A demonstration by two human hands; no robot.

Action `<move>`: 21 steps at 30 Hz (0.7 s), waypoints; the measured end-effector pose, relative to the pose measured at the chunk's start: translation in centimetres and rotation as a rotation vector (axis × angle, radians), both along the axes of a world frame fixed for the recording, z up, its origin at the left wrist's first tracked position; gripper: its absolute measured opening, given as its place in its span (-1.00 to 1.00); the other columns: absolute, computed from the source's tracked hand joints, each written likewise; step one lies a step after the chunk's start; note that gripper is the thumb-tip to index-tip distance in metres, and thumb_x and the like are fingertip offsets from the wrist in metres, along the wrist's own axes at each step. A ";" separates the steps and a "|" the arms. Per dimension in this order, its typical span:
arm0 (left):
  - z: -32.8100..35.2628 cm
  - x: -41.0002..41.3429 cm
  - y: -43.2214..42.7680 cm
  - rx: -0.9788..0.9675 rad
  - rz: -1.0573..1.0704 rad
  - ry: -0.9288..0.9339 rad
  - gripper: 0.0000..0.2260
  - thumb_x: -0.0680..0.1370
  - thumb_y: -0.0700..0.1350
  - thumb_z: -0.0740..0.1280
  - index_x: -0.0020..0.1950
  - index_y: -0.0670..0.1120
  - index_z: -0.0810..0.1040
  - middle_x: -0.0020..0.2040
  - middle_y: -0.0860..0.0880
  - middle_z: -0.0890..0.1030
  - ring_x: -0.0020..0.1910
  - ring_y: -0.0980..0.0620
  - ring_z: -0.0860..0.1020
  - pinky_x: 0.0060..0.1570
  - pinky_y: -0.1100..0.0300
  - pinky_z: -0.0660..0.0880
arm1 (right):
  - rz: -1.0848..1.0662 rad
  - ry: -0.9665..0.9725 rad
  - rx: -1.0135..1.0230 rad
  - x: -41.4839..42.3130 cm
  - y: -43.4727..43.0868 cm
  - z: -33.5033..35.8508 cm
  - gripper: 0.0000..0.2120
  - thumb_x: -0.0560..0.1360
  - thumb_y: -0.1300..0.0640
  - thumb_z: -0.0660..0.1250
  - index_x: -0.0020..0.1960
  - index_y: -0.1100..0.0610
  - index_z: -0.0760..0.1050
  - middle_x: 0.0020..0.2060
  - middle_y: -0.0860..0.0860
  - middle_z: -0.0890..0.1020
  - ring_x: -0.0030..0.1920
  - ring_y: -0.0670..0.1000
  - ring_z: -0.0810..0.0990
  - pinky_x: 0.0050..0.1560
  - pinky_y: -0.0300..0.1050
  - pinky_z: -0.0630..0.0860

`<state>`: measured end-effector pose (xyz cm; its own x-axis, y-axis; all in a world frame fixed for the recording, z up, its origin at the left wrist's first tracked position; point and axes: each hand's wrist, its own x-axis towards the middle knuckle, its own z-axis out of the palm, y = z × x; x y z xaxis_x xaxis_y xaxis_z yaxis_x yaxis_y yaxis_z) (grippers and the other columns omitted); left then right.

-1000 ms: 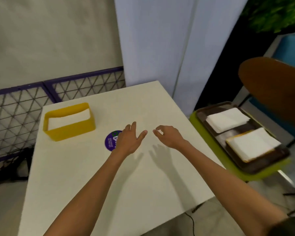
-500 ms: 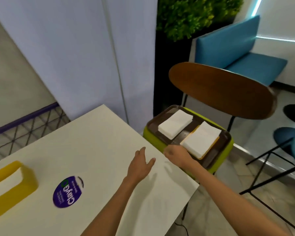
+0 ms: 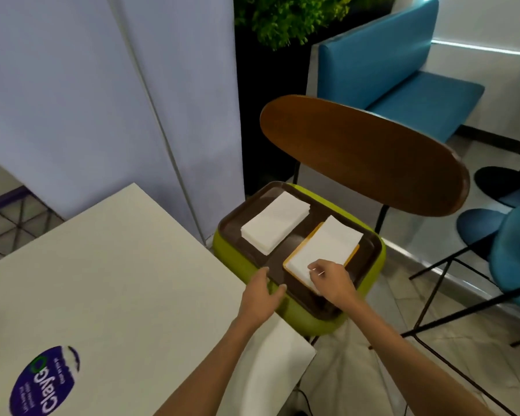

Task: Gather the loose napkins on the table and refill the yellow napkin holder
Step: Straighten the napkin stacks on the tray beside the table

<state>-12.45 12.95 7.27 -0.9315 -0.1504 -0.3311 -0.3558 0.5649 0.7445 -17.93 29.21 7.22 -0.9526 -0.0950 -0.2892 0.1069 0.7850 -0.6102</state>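
Observation:
Two stacks of white napkins lie on a brown tray (image 3: 370,250) that sits on a lime-green chair seat (image 3: 315,321) beside the table. The far stack (image 3: 275,226) lies bare on the tray. The near stack (image 3: 324,250) rests on an orange-edged board. My right hand (image 3: 332,279) lies on the near corner of that stack, fingers curled at its edge. My left hand (image 3: 260,294) hovers open at the tray's near rim, by the table's corner. The yellow napkin holder is out of view.
The white table (image 3: 108,280) with a purple round sticker (image 3: 44,379) fills the lower left. A brown wooden chair back (image 3: 364,154) stands behind the tray. Blue bench and chairs stand at the right, black chair legs cross the floor, and a pale wall panel rises at the left.
My view swung right, off the yellow holder and onto the tray. Both hands moved from over the table to the tray; the right hand landed on the near napkin stack.

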 end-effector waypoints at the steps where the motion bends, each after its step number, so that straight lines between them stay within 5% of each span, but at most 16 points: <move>1: -0.4 -1.0 0.7 0.010 0.011 -0.003 -0.47 0.50 0.00 0.33 0.41 -0.13 0.28 0.35 -0.11 0.44 0.31 -0.04 0.44 0.26 0.11 0.41 | -0.004 -0.001 -0.007 -1.1 0.5 -0.3 -0.73 0.53 0.16 0.22 0.19 0.15 0.54 0.13 0.08 0.63 0.11 0.04 0.58 0.04 -0.17 0.44; 8: -2.8 -6.9 4.6 -0.050 -0.006 -0.024 -0.54 0.49 0.02 0.34 0.32 -0.14 0.35 0.26 -0.10 0.42 0.21 -0.03 0.46 0.18 0.20 0.39 | 0.010 0.022 0.003 -7.2 3.9 -2.3 -0.75 0.53 0.20 0.21 0.18 0.14 0.54 0.13 0.07 0.60 0.08 0.02 0.57 -0.01 -0.22 0.41; 16: -6.2 -10.1 6.2 -0.200 -0.055 -0.173 -0.37 0.42 0.19 0.36 0.35 -0.11 0.27 0.30 -0.10 0.38 0.29 -0.07 0.36 0.25 0.05 0.40 | 0.073 0.014 0.068 -11.3 5.1 -4.5 -0.74 0.52 0.20 0.25 0.20 0.15 0.52 0.14 0.09 0.58 0.10 0.03 0.57 0.05 -0.18 0.48; 21: -7.4 -10.8 6.8 -0.317 -0.068 -0.209 -0.37 0.40 0.16 0.39 0.33 -0.13 0.29 0.29 -0.11 0.34 0.29 -0.09 0.32 0.26 0.02 0.38 | 0.140 0.012 0.147 -12.0 5.0 -5.7 -0.73 0.49 0.18 0.29 0.19 0.12 0.51 0.11 0.08 0.55 -0.03 -0.05 0.50 -0.11 -0.28 0.36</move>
<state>-23.27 19.72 -0.09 -0.8604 -0.2161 -0.4616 -0.4353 0.7827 0.4449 -29.96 34.18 1.53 -0.9366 -0.1842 -0.2980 -0.0161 0.8723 -0.4887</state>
